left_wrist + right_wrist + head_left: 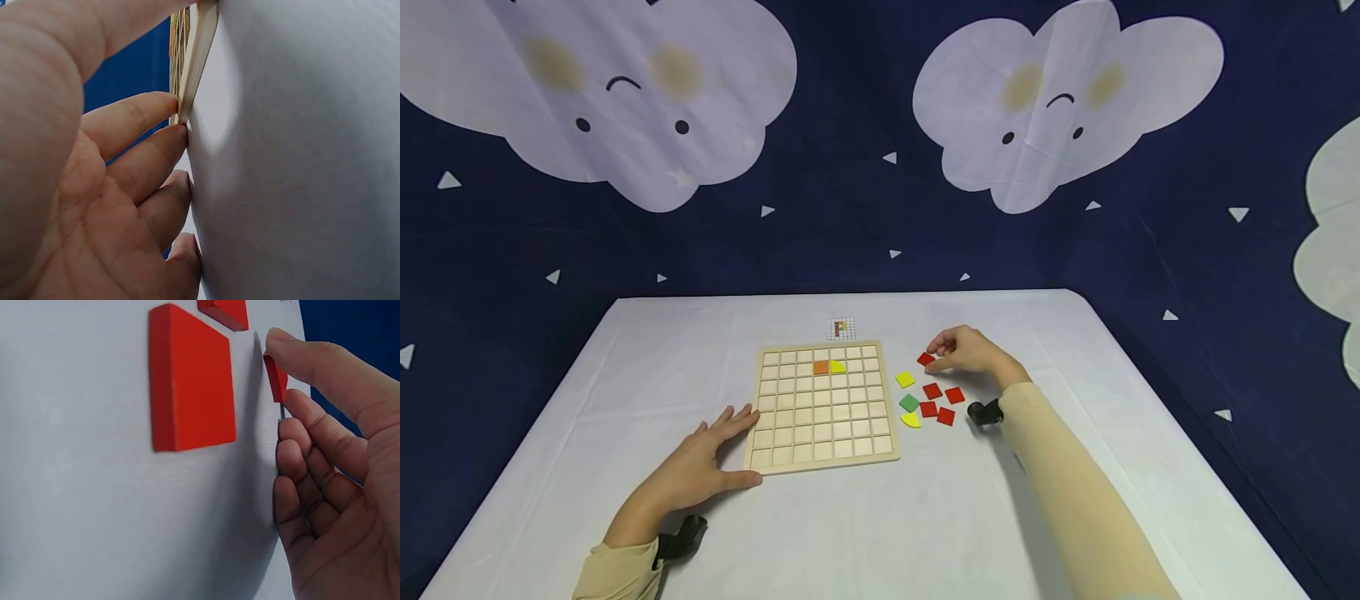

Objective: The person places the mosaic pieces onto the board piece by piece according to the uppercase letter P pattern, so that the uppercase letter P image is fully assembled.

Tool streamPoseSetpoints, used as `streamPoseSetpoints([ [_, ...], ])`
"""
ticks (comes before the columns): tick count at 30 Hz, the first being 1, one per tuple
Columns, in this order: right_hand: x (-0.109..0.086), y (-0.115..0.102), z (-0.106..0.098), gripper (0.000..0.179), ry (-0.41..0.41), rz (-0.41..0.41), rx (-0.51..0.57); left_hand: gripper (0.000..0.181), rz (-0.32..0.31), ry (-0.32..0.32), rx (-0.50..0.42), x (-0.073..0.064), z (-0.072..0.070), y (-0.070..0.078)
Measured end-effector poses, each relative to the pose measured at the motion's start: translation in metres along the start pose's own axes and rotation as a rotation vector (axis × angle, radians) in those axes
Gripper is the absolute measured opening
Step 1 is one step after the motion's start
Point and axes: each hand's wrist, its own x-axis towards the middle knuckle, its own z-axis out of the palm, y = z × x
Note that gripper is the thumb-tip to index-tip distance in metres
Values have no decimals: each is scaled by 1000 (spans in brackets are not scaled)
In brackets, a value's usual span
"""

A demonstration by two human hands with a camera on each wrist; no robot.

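A wooden grid board (820, 408) lies on the white table, with an orange square tile (821, 367) and a yellow quarter-round tile (838, 367) in neighbouring cells of an upper row. My left hand (700, 462) rests at the board's left side, thumb at the near corner and extended fingertips against the edge. Right of the board, my right hand (973, 350) pinches a red square tile (926, 359) between thumb and index finger, close over the table. In the right wrist view that red tile (276, 378) shows between the two fingertips, the other fingers loosely bent.
Nearer than the right hand lie several loose red tiles (946, 416), a yellow square tile (905, 379), a green tile (909, 403) and a yellow quarter-round piece (911, 420). Behind the board is a small printed pattern card (841, 328). A dark cloud-print cloth (850, 233) hangs beyond the table.
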Motion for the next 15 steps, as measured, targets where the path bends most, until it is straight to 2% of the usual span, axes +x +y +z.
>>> streamPoseSetpoints([
  [15,2,2,4,31,32,4,39,98,1,-2,-10,0,0,1],
])
